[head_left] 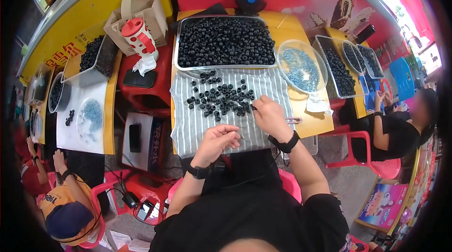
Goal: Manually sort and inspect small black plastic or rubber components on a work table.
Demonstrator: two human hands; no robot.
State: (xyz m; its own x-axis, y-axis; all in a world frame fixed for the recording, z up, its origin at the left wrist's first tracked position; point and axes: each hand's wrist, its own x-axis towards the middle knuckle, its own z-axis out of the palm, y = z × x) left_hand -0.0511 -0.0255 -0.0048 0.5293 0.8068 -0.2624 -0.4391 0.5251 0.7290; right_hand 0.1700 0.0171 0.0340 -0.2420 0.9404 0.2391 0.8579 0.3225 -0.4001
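My right hand is closed in a pinch at the right edge of a loose spread of black beads, its fingertips on a black bead. These beads are small, round and holed, and lie on a grey-and-white striped cloth. Nearer to me, my left hand hovers over the cloth's front part, thumb and fingertips brought together; what they hold, if anything, is too small to make out. Behind the cloth stands a metal tray full of the same beads.
Right of the tray sits a round clear tub of small bluish pieces, with a crumpled tissue before it. A red-lidded cup and a phone are on a red stool at left. Other people work at side tables.
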